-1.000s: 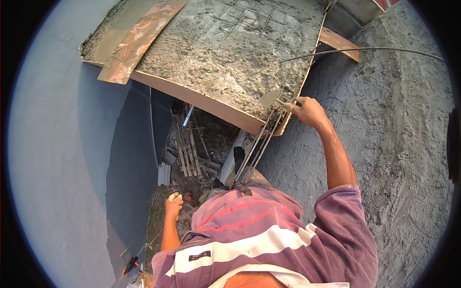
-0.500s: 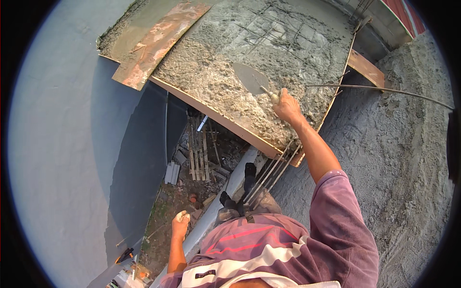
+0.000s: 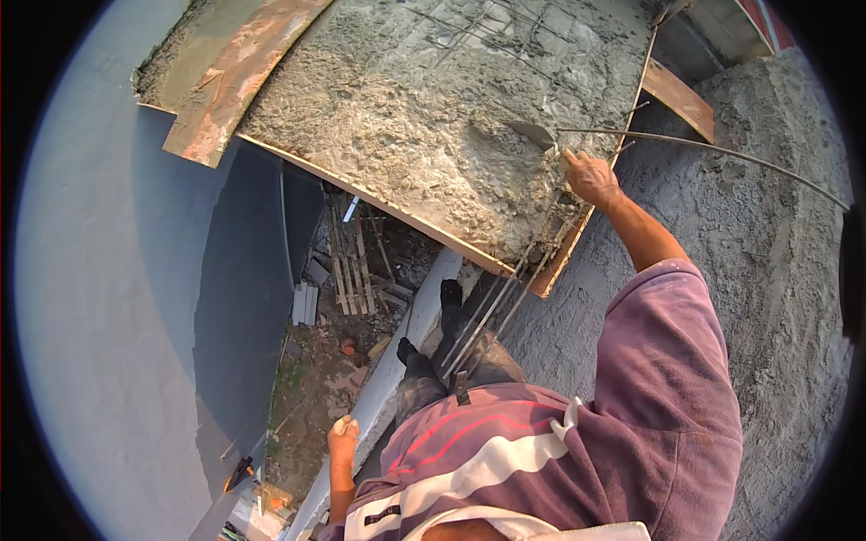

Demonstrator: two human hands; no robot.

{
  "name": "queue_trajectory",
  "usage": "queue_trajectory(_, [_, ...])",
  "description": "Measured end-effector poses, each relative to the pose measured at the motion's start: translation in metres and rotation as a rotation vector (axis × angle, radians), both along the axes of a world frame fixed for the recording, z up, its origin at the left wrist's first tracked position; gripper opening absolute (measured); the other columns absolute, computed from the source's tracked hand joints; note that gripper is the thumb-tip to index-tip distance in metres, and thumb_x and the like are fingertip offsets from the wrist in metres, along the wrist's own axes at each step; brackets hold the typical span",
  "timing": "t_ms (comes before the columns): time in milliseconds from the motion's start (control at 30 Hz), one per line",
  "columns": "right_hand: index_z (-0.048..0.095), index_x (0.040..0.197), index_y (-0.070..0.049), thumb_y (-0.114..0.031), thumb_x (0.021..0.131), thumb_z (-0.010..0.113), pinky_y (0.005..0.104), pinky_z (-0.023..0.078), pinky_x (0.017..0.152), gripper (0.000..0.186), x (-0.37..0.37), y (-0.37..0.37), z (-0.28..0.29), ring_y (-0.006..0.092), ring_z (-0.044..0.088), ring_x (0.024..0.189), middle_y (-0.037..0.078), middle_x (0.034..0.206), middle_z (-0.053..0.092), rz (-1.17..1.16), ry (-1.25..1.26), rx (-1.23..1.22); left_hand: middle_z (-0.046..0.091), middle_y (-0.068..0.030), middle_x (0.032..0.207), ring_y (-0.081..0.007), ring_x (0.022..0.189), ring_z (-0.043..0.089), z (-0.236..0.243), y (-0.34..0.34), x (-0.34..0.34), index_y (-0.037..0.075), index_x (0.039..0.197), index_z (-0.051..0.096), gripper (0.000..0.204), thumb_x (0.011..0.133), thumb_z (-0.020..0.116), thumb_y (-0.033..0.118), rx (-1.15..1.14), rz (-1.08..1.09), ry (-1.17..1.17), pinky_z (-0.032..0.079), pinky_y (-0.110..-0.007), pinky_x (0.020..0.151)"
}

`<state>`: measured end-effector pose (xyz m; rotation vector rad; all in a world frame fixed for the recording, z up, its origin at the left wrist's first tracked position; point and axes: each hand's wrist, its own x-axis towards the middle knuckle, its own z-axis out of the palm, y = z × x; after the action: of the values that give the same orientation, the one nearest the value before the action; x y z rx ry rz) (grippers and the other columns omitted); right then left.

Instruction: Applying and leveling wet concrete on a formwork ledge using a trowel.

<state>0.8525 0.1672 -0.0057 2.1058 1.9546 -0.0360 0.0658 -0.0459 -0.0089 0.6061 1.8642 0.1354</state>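
Note:
My right hand (image 3: 591,178) grips the handle of a pointed trowel (image 3: 532,134), its blade tilted over the rough wet concrete (image 3: 397,135) near the slab's right edge. The handle is mostly hidden by my fingers. Down by my left side, well away from the slab, my left hand (image 3: 343,439) is closed; whatever it holds, if anything, does not show clearly. A wooden form board (image 3: 379,205) borders the concrete's near edge. Long thin steel bars (image 3: 487,316) stick out from the slab's near corner toward my waist.
I stand on a narrow pale wall top (image 3: 370,410), with a drop to debris and loose timber slats (image 3: 347,261) on the left. A bent rod (image 3: 740,155) reaches over the right edge. A stained plank (image 3: 239,77) lies at the far left; steel mesh (image 3: 492,36) shows farther back.
My right hand has moved right and a little nearer with the trowel, which has turned from flat on the concrete to tilted. The whole view has shifted; my left hand stays low and closed.

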Motion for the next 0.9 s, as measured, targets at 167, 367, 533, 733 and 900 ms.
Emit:
queue_trajectory(167, [0.055, 0.129, -0.012, -0.020, 0.092, 0.058, 0.0422, 0.058, 0.067, 0.038, -0.075, -0.045, 0.034, 0.0320, 0.071, 0.081, 0.019, 0.099, 0.066, 0.082, 0.094, -0.001, 0.066, 0.0000, 0.103, -0.0145, 0.089, 0.064, -0.012, 0.036, -0.009, 0.007, 0.136, 0.056, 0.046, 0.095, 0.067, 0.024, 0.014, -0.126, -0.062, 0.049, -0.034, 0.078])
queue_trajectory(367, [0.055, 0.123, -0.007, -0.025, 0.090, 0.061, 0.0482, 0.055, 0.071, 0.038, -0.073, -0.080, 0.024, 0.0379, 0.069, 0.083, 0.020, 0.097, 0.067, -0.154, 0.339, 0.182, 0.066, 0.0005, 0.105, -0.0115, 0.091, 0.063, 0.021, 0.089, 0.008, 0.005, 0.135, 0.058, 0.046, 0.094, 0.068, 0.023, 0.152, -0.172, -0.048, 0.048, -0.029, 0.076])
queue_trajectory(533, [0.053, 0.106, -0.004, -0.030, 0.092, 0.060, 0.0519, 0.053, 0.075, 0.031, -0.089, -0.056, 0.012, 0.0425, 0.066, 0.084, 0.022, 0.085, 0.068, -0.156, 0.400, -0.014, 0.064, 0.0003, 0.098, -0.0067, 0.081, 0.056, 0.036, 0.093, 0.016, -0.002, 0.134, 0.055, 0.047, 0.094, 0.067, 0.018, 0.186, -0.165, -0.066, 0.043, -0.022, 0.066])
queue_trajectory(733, [0.055, 0.104, -0.001, -0.029, 0.092, 0.059, 0.0517, 0.054, 0.072, 0.031, -0.136, -0.042, 0.029, 0.0430, 0.067, 0.078, 0.024, 0.079, 0.067, -0.109, 0.442, -0.144, 0.065, 0.0005, 0.095, -0.0058, 0.080, 0.058, 0.042, 0.072, 0.023, -0.002, 0.136, 0.054, 0.046, 0.094, 0.066, 0.014, 0.153, -0.098, -0.077, 0.042, -0.020, 0.065])
queue_trajectory(900, [0.060, 0.094, 0.001, -0.027, 0.090, 0.058, 0.0500, 0.055, 0.073, 0.028, -0.161, -0.020, 0.037, 0.0426, 0.069, 0.080, 0.025, 0.081, 0.069, -0.067, 0.485, -0.206, 0.065, 0.0006, 0.094, -0.0062, 0.079, 0.058, 0.022, 0.058, 0.008, -0.001, 0.135, 0.055, 0.045, 0.094, 0.066, 0.013, 0.083, -0.137, -0.063, 0.043, -0.021, 0.065])
